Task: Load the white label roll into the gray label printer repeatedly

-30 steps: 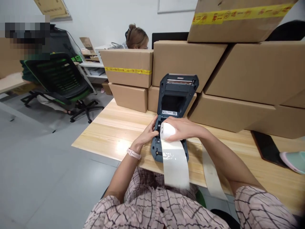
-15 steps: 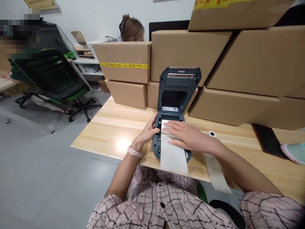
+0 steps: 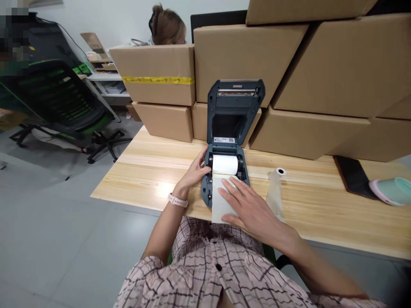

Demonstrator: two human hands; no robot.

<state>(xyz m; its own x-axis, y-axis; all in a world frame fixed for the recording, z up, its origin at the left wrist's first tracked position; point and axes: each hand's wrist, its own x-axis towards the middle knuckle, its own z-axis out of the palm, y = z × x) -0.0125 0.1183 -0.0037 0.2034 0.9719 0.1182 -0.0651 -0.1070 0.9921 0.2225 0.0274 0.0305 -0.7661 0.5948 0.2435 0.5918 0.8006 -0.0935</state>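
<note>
A dark grey label printer (image 3: 209,194) stands on the wooden table (image 3: 154,179) with its lid (image 3: 236,109) tipped up. A white paper roll (image 3: 224,164) sits in its bay, and a strip of paper (image 3: 218,203) runs forward over the printer's front. My left hand (image 3: 195,172) rests against the printer's left side, its fingers bent round the edge by the roll. Lying flat on the strip is my right hand (image 3: 248,204), fingers stretched out. A nearly bare roll core with a loose translucent strip (image 3: 276,186) lies just right of the printer.
Stacked cardboard boxes (image 3: 321,77) line the back of the table. A black phone (image 3: 352,177) and a pale green object (image 3: 393,191) lie at the right. A person's head shows behind the boxes. A black and green office chair (image 3: 61,105) stands at the left on the grey floor.
My right hand set the roll into the printer's bay, let go and slid toward me along the strip. The hanging paper end has come up nearer the table edge. My left hand stayed put.
</note>
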